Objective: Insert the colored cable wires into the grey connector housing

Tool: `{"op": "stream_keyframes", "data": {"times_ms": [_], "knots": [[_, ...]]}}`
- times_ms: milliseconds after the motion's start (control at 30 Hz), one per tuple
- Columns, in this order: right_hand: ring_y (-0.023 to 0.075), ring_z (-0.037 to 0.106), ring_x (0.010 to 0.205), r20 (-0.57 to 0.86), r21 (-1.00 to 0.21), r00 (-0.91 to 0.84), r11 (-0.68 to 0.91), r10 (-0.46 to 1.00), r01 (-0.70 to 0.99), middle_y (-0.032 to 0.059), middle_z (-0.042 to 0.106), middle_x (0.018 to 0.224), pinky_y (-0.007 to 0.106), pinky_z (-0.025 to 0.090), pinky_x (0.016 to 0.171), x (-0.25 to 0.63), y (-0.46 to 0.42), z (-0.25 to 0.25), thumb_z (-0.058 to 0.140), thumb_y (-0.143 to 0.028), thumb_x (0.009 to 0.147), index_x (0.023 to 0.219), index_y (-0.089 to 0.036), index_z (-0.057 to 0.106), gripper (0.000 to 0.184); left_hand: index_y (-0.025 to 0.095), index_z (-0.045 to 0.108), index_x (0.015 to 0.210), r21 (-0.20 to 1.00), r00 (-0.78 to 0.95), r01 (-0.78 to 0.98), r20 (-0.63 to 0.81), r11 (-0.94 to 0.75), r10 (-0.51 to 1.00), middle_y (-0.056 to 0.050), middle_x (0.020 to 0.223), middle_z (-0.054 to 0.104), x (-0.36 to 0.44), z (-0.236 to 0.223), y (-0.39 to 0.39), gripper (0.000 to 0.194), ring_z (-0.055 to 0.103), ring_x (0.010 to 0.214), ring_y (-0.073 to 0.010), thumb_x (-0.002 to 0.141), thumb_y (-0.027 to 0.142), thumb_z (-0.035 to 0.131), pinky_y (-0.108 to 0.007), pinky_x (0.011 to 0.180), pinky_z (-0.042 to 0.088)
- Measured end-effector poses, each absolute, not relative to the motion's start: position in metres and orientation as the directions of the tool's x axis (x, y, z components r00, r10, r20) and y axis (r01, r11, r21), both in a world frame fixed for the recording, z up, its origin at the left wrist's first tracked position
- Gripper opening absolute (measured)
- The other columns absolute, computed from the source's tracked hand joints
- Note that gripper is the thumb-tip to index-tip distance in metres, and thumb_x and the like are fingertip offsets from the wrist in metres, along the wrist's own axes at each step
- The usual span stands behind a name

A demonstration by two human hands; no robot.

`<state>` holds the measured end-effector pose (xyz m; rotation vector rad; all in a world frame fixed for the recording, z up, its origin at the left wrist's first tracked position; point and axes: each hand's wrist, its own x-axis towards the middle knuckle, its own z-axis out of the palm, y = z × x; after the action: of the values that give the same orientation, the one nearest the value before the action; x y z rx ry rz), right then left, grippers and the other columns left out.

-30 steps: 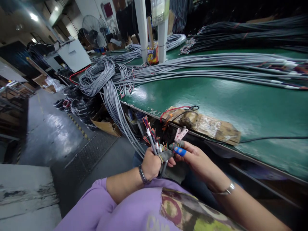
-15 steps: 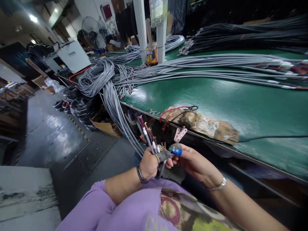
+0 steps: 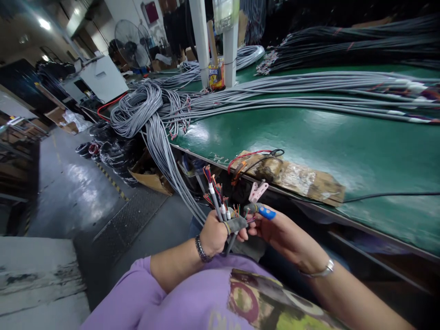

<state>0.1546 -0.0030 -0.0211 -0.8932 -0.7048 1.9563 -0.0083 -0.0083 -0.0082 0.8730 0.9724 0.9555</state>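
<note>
My left hand (image 3: pixel 215 231) is closed round a bunch of grey cables (image 3: pixel 216 201) in front of my body. Their stripped ends fan out upward in thin coloured wires (image 3: pixel 207 173), with white sleeves below the wires. A grey finger cover is on my left thumb. My right hand (image 3: pixel 270 224) is pinched, with a blue cover on its thumb and a grey one on a fingertip. Thin coloured wires (image 3: pixel 252 219) run from the left thumb into that pinch. Just above the right fingers stands a pink clip (image 3: pixel 257 191) at the table edge.
A green table (image 3: pixel 302 142) stretches ahead, carrying long grey cables (image 3: pixel 292 85) and a coiled bundle (image 3: pixel 137 110) that hangs over the edge. A taped wooden board (image 3: pixel 292 178) with red and black leads lies at the near edge. Below is a cardboard box (image 3: pixel 149 176).
My right hand has shifted slightly to the right, away from the left, drawing the thin wires between them. My left hand still grips the cables.
</note>
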Motion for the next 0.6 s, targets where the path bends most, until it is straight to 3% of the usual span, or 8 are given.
{"op": "stream_keyframes", "data": {"times_ms": [133, 233, 600], "knots": [[0.0125, 0.049, 0.055, -0.254, -0.911, -0.298, -0.331, 0.92, -0.246, -0.0002, 0.057, 0.058, 0.026, 0.041, 0.053, 0.15, -0.005, -0.008, 0.077, -0.055, 0.066, 0.069, -0.019, 0.063, 0.039, 0.012, 0.062, 0.054, 0.935, 0.257, -0.202, -0.237, 0.291, 0.937, -0.005, 0.048, 0.06, -0.009, -0.012, -0.01, 0.043, 0.051, 0.042, -0.0098, 0.066, 0.05, 0.076, -0.021, 0.046, 0.043], [0.0123, 0.047, 0.053, -0.217, -0.957, -0.305, -0.264, 0.927, -0.122, -0.0009, 0.056, 0.054, 0.026, 0.038, 0.052, 0.148, -0.004, -0.001, 0.075, -0.057, 0.067, 0.064, -0.019, 0.059, 0.042, 0.011, 0.063, 0.054, 0.953, 0.282, -0.162, -0.204, 0.256, 0.937, -0.006, 0.049, 0.061, -0.01, -0.017, -0.011, 0.042, 0.052, 0.043, -0.0098, 0.07, 0.049, 0.073, -0.022, 0.047, 0.043], [0.0164, 0.055, 0.063, -0.155, -0.974, -0.359, -0.203, 0.92, -0.099, 0.0042, 0.066, 0.068, 0.029, 0.044, 0.061, 0.155, -0.011, 0.003, 0.07, -0.055, 0.073, 0.072, -0.018, 0.064, 0.037, 0.011, 0.064, 0.055, 0.959, 0.22, -0.161, -0.196, 0.234, 0.956, -0.006, 0.052, 0.062, -0.008, -0.018, -0.01, 0.042, 0.054, 0.044, -0.011, 0.072, 0.048, 0.072, -0.024, 0.048, 0.046]]}}
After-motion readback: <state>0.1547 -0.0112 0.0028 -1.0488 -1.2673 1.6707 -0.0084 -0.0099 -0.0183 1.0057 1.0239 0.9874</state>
